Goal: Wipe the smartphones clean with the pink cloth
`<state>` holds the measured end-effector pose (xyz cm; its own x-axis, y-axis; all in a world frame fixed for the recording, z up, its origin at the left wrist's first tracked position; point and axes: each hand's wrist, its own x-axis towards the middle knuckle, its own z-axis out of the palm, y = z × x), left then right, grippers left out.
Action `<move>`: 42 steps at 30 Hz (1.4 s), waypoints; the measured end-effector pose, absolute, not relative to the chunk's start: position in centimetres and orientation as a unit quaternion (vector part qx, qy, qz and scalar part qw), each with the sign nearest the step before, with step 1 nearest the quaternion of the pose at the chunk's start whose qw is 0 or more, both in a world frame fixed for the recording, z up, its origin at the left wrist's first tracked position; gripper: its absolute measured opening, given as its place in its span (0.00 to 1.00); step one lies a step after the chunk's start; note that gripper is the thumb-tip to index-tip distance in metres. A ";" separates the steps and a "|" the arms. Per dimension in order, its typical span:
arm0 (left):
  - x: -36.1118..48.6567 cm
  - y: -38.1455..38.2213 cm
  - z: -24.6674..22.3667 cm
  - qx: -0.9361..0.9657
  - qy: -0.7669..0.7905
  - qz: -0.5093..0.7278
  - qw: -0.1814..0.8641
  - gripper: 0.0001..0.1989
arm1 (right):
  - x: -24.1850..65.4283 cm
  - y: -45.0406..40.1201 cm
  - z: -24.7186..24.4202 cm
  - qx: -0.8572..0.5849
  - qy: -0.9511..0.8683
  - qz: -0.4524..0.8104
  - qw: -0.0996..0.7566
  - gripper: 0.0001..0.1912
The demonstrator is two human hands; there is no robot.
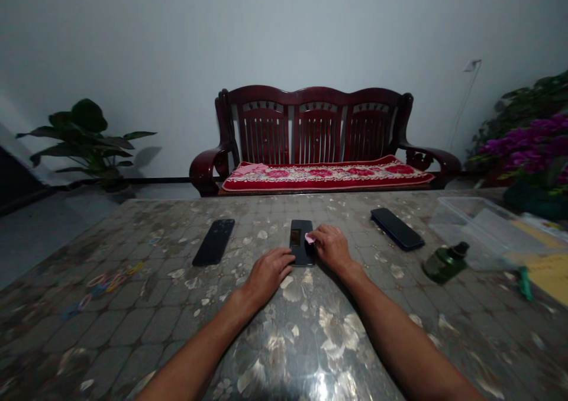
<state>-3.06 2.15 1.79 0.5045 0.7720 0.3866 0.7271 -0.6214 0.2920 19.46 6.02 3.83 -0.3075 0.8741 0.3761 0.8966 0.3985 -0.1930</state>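
Note:
A dark smartphone [296, 259] lies flat on the table in front of me, with a squarish reflection on its glossy upper face. My left hand [270, 269] rests at its lower left edge, fingers stretched out and their tips touching the phone. At the right edge, my right hand [331, 246] pinches a small pink piece [309, 238] against the phone's surface. Whether that piece is cloth or paper is not clear. The right hand's fingers partly cover the phone's right side.
Another black phone [213, 242] lies to the left, and a dark phone-like case [397, 228] to the right. Further right are a green bottle [444, 263] with a black cap and a clear plastic box [470, 226]. Several coloured loops [113, 283] lie at left. Behind stands a wooden bench [317, 123].

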 end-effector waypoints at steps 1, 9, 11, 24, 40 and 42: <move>-3.3 2.2 1.4 0.873 0.416 0.251 0.042 0.10 | 19.3 6.0 3.9 -0.544 -0.811 -0.027 0.213 0.15; -2.9 2.8 0.3 0.881 0.387 0.271 0.032 0.08 | 19.0 5.9 4.1 -0.535 -0.830 -0.033 0.156 0.14; -2.9 2.9 0.3 0.877 0.389 0.279 0.029 0.08 | 18.9 5.8 4.3 -0.536 -0.832 -0.030 0.142 0.14; -2.6 3.3 -0.1 0.872 0.374 0.317 -0.003 0.06 | 17.6 5.4 6.4 -0.555 -0.827 0.016 0.085 0.14; -3.1 2.9 0.4 0.848 0.395 0.334 0.116 0.09 | 17.4 1.3 6.1 -0.497 -0.863 0.019 0.084 0.10; -3.1 2.9 0.5 0.845 0.394 0.335 0.134 0.10 | 16.8 1.3 6.1 -0.483 -0.871 0.014 0.083 0.09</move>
